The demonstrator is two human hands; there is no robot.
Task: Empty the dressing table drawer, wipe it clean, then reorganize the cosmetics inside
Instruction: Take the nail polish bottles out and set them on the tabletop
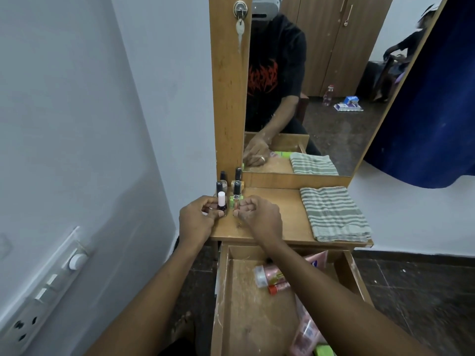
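Forearm hides pink tubes — green pack cropped.

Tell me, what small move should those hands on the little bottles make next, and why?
Probably release both. The left hand holds the white-capped bottle and the right hand the black-capped bottle, each upright on the tabletop beside the other bottles, while tubes lie in the open drawer, waiting to come out.

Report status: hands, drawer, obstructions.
Left hand holds white-capped polish bottle; right hand pinches clear bottle. Drawer open, tubes inside. Folded cloth lies apart.
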